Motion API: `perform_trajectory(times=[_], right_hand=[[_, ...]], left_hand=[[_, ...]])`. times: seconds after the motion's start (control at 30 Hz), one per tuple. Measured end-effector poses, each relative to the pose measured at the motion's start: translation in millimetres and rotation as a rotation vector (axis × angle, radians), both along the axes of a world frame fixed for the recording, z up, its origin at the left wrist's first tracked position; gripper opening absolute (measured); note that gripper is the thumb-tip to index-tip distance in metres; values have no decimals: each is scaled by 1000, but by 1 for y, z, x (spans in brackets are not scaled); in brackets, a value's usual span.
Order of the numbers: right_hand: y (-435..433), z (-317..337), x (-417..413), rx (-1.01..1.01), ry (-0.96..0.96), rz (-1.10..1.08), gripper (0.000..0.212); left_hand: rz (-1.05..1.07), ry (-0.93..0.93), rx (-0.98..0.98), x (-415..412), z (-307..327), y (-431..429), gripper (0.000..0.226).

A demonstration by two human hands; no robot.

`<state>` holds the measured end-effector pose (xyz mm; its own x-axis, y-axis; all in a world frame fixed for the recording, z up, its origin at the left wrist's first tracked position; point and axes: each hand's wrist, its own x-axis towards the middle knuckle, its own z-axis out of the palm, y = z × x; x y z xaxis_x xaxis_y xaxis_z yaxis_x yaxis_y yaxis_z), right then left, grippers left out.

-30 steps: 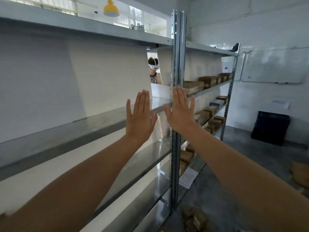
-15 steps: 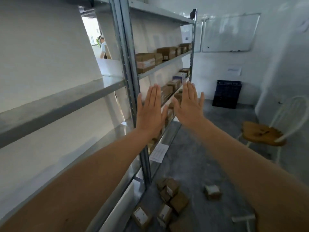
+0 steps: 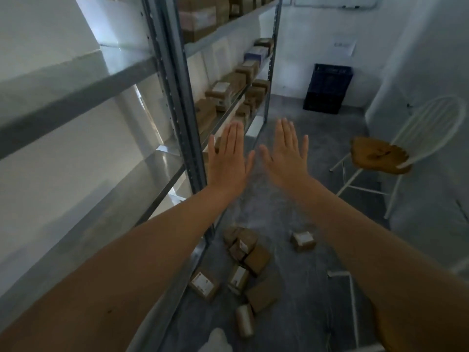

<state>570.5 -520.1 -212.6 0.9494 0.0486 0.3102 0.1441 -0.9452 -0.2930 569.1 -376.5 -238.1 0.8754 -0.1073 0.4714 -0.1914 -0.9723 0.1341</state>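
My left hand point(image 3: 227, 160) and my right hand point(image 3: 286, 154) are stretched out in front of me, backs up, fingers straight and together, thumbs nearly touching. Neither holds anything. Below them, several brown cardboard parcels point(image 3: 247, 252) lie scattered on the grey floor beside the metal shelving unit point(image 3: 177, 80). One small parcel point(image 3: 302, 240) lies apart to the right. More brown boxes point(image 3: 223, 91) stand on the shelves further back.
The near shelves on the left are bare metal. A white wire chair with a wooden seat point(image 3: 380, 154) stands at the right. A dark plastic crate point(image 3: 328, 88) sits against the far wall. A white frame piece point(image 3: 347, 290) lies on the floor at lower right.
The view has swung right and down, from the shelves to the floor with its parcels. Both hands stay flat and spread, now lower and over the aisle.
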Motion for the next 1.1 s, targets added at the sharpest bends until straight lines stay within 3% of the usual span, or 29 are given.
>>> perform_trajectory(times=[0.57, 1.1], right_hand=[[21, -119, 70, -55, 276, -181, 69], [-2, -309, 127, -73, 663, 15, 67]], left_hand=[[-140, 356, -33, 84, -138, 36, 67], [143, 764, -162, 112, -312, 28, 65]])
